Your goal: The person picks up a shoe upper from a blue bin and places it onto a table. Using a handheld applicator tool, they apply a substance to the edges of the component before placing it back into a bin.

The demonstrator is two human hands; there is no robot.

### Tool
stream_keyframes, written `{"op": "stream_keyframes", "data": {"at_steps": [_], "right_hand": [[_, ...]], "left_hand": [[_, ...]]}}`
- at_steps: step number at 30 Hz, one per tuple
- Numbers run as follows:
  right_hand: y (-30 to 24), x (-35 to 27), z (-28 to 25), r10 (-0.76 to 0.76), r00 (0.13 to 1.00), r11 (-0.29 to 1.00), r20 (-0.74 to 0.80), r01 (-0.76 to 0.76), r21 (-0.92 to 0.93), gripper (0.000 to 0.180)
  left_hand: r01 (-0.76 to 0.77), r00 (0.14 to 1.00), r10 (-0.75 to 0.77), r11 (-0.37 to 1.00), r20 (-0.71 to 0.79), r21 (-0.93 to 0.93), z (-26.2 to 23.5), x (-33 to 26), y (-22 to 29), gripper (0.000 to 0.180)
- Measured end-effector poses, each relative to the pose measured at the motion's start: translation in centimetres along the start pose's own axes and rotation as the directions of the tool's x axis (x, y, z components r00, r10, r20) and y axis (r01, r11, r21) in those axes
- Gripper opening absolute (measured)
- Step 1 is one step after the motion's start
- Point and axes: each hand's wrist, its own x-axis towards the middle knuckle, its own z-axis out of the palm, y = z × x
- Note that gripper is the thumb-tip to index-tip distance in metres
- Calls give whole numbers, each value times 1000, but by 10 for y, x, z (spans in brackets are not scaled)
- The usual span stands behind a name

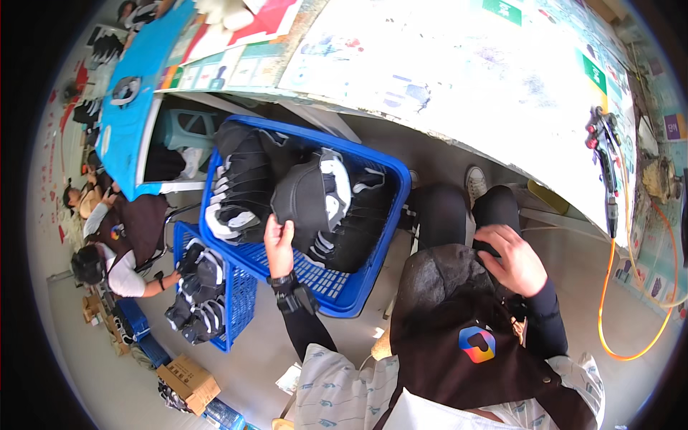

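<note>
My left hand (279, 247) grips the lower edge of a black-and-white piece that looks like a shoe upper (299, 193), thumb on top. It is over a large blue plastic basket (362, 295). Stacks of similar black uppers with white edges (244, 172) lie in the basket on both sides of it. Over my right thigh hovers or rests my right hand (512, 261), fingers loosely bent and apart from the thumb, with nothing visible in it. A dark apron (444, 308) covers my lap.
A worn white-topped table (459, 79) spans the front. On its right lies a black handheld tool (605, 158) with an orange hose (609, 322). At left, a second blue basket (242, 294) holds more uppers, and a co-worker (129, 265) reaches into it. Cardboard boxes (190, 383) stand behind.
</note>
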Motion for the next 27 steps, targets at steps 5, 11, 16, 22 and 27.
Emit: {"op": "stream_keyframes", "data": {"at_steps": [5, 11, 16, 22, 27], "right_hand": [[-64, 40, -4, -410, 895, 898, -176, 430, 93, 72], [-106, 29, -4, -473, 786, 866, -399, 499, -43, 78], [-161, 20, 25, -645, 667, 680, -372, 724, 118, 42], [-186, 7, 58, -574, 810, 694, -122, 560, 452, 25], [-212, 8, 72, -466, 734, 772, -494, 610, 177, 27]], "left_hand": [[-19, 974, 31, 998, 223, -56, 45, -58, 156, 35], [-312, 882, 78, 835, 464, 453, 153, -30, 206, 16], [-247, 969, 5, 140, 249, 959, 199, 36, 193, 32], [-18, 992, -126, 7, 18, 1000, 205, 72, 178, 37], [78, 973, -206, -131, -104, 988, 153, 138, 112, 32]]}}
